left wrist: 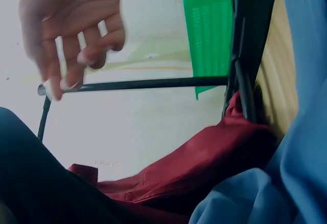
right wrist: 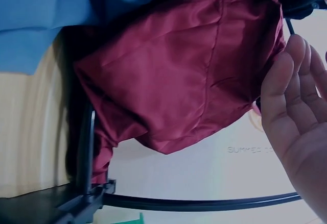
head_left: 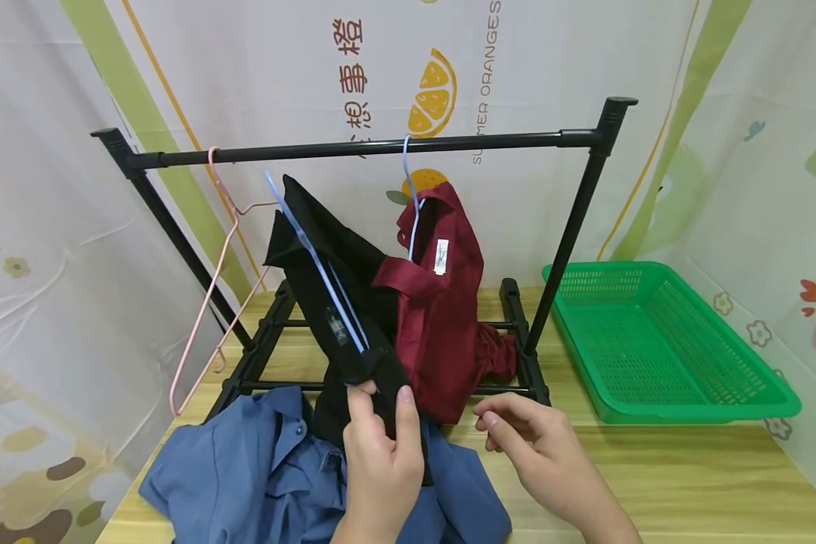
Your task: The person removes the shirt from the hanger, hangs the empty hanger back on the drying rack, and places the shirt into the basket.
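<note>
My left hand [head_left: 384, 465] pinches a black garment [head_left: 374, 276] at its front edge, thumb on top. A light blue hanger [head_left: 316, 261] lies slanted inside that garment, its upper end sticking out past the collar. My right hand [head_left: 540, 446] is off to the right with fingers loosely bent and nothing in them; the right wrist view also has this hand [right wrist: 301, 106] beside the maroon cloth. A maroon shirt [head_left: 442, 325] hangs from the rack's bar [head_left: 503, 141] on another blue hanger [head_left: 410, 181], just behind the black garment. Beneath my left hand a blue shirt [head_left: 238, 461] lies crumpled.
On the bar's left end hangs a bare pink hanger [head_left: 204, 295]. The black rack's legs [head_left: 574, 249] and base stand on a wooden table [head_left: 639, 476]. To the right is a green plastic basket [head_left: 687, 414]. A printed curtain [head_left: 258, 68] closes off the back and sides.
</note>
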Available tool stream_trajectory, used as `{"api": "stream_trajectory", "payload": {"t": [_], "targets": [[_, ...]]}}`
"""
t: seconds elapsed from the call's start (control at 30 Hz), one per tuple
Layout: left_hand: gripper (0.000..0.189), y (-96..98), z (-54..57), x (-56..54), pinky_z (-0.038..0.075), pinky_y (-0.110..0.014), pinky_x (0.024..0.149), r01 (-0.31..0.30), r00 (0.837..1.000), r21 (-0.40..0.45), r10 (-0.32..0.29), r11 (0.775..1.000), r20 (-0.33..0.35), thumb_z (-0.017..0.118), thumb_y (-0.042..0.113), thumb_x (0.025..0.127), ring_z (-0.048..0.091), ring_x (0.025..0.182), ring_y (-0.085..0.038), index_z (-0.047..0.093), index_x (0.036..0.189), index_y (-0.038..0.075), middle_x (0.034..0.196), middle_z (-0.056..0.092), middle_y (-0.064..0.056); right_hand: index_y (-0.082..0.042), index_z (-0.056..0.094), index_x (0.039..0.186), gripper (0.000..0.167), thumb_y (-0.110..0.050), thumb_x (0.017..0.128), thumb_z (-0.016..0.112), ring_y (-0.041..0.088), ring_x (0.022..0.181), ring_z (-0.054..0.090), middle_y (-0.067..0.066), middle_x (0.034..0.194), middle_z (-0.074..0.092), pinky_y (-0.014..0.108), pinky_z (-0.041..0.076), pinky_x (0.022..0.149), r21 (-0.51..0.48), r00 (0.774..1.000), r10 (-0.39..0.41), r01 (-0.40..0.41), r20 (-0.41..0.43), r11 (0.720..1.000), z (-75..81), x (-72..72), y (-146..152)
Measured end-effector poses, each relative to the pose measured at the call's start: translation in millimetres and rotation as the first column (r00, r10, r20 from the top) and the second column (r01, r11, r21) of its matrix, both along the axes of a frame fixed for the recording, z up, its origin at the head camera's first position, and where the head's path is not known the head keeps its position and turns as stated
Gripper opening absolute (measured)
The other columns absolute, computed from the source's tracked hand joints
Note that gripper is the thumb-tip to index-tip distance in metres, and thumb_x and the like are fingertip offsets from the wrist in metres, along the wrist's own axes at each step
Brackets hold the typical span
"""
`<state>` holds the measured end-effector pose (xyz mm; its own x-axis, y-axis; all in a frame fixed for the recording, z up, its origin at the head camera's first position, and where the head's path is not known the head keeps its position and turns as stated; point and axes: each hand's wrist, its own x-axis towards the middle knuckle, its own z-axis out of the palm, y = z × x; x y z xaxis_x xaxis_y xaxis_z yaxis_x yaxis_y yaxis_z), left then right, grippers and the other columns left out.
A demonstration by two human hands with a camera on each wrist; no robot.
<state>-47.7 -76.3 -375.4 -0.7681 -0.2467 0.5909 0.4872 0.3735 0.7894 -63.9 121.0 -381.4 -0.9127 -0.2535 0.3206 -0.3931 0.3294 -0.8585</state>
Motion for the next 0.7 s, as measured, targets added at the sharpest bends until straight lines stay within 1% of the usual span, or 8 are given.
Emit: {"api": "stream_trajectory", "payload": {"t": [0.07,0.17,0.3,0.47,0.6,0.7], "targets": [[0.029,4.1,-2.9,0.1,0.041,-0.022,0.044,0.018,1.0,-0.002,-0.018,1.0,-0.003,0.059,0.006,0.107,0.04,0.051,0.005,0.045,0.132,0.001,0.065,0.044,0.006,-0.018,0.074,0.112,0.014,-0.016,0.109,0.061,0.007,0.075,0.069,-0.005,0.093,0.073,0.028,0.06,0.07,0.004,1.0,0.0,0.0,-0.004,1.0,3.2,1.9,-1],[0.028,8.7,-6.5,0.2,0.042,-0.021,0.044,0.029,0.999,-0.016,-0.029,0.999,-0.016,0.06,0.005,0.106,0.04,0.052,0.006,0.045,0.129,0.002,0.066,0.046,0.005,-0.018,0.074,0.113,0.015,-0.015,0.109,0.06,0.007,0.076,0.069,-0.005,0.095,0.073,0.028,0.061,0.071,0.005,0.999,0.012,-0.012,-0.033,1.0,7.6,4.6,-2],[0.028,12.8,-10.4,0.6,0.042,-0.017,0.045,0.033,0.998,-0.056,-0.035,0.998,-0.043,0.06,0.002,0.105,0.041,0.055,0.009,0.044,0.128,0.001,0.067,0.048,0.003,-0.02,0.074,0.115,0.017,-0.013,0.109,0.059,0.006,0.078,0.068,-0.006,0.1,0.073,0.028,0.062,0.072,0.011,0.995,0.055,-0.055,-0.084,0.998,13.9,6.9,-5],[0.029,16.8,-13.0,0.5,0.042,-0.013,0.045,0.053,0.997,-0.094,-0.058,0.994,-0.051,0.061,-0.001,0.103,0.04,0.054,0.012,0.043,0.126,0.0,0.066,0.05,0.003,-0.024,0.074,0.117,0.02,-0.013,0.109,0.059,0.005,0.081,0.068,-0.009,0.105,0.074,0.028,0.062,0.075,0.032,0.988,0.085,-0.081,-0.128,0.996,21.7,7.3,-10],[0.03,20.5,-14.9,1.7,0.043,-0.011,0.045,0.067,0.996,-0.106,-0.072,0.992,-0.05,0.063,0.001,0.102,0.04,0.053,0.015,0.045,0.126,0.001,0.065,0.051,0.002,-0.026,0.074,0.118,0.021,-0.013,0.108,0.06,0.006,0.091,0.069,-0.011,0.11,0.074,0.027,0.062,0.078,0.043,0.985,0.074,-0.068,-0.153,0.997,26.3,7.5,-13],[0.033,23.4,-17.7,2.6,0.042,-0.009,0.046,0.063,0.994,-0.138,-0.075,0.988,-0.082,0.064,0.001,0.101,0.04,0.053,0.016,0.045,0.128,0.002,0.063,0.054,0.003,-0.026,0.073,0.121,0.023,-0.012,0.108,0.061,0.006,0.101,0.067,-0.011,0.115,0.073,0.028,0.062,0.08,0.048,0.982,0.077,-0.069,-0.172,0.996,28.9,8.4,-16]]}}
